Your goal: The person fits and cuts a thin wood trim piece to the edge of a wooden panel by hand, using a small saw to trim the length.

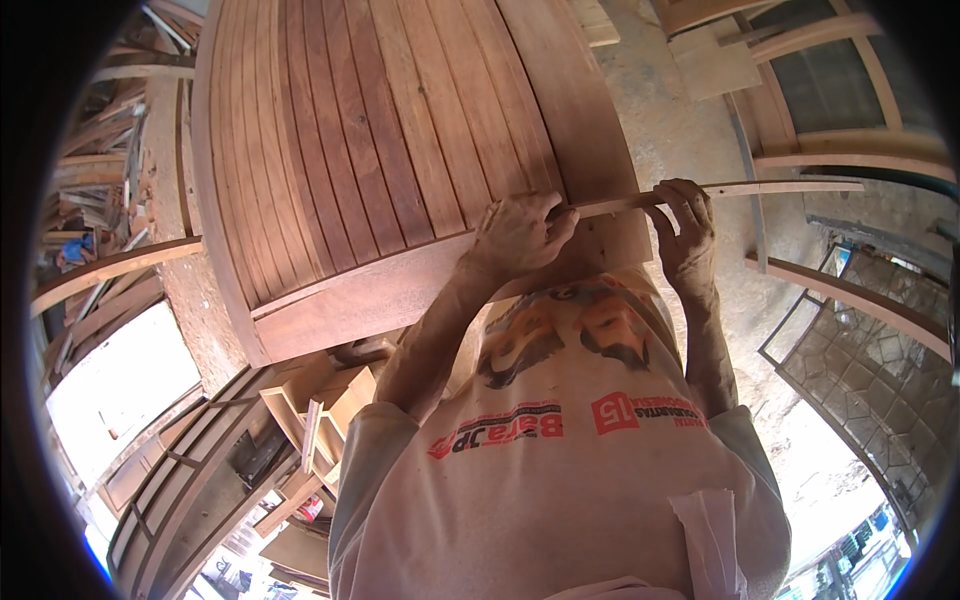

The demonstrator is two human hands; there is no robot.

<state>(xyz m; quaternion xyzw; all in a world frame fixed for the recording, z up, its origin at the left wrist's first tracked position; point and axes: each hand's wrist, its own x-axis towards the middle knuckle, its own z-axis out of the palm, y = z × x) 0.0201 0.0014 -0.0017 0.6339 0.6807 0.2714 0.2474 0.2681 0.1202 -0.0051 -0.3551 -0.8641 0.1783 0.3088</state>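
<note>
A large wooden door panel [430,110] with narrow vertical slats and a plain frame lies in front of me. Over the corner of its near rail I hold a long, thin wooden strip [780,188], which runs out past the panel's right edge. My left hand [520,235] is closed at the strip's left end, fingers curled, just above the rail. Farther along, my right hand [687,230] grips the strip between thumb and fingers, beyond the panel's edge. Part of the strip's left end is hidden by my left fingers.
Piled wood offcuts [100,190] fill the far left. Small pale wooden boxes [320,410] stand below the panel's near left corner. Wooden frames [820,90] lean at the right, and a framed panel with a stone-like pattern [870,350] stands nearer on that side.
</note>
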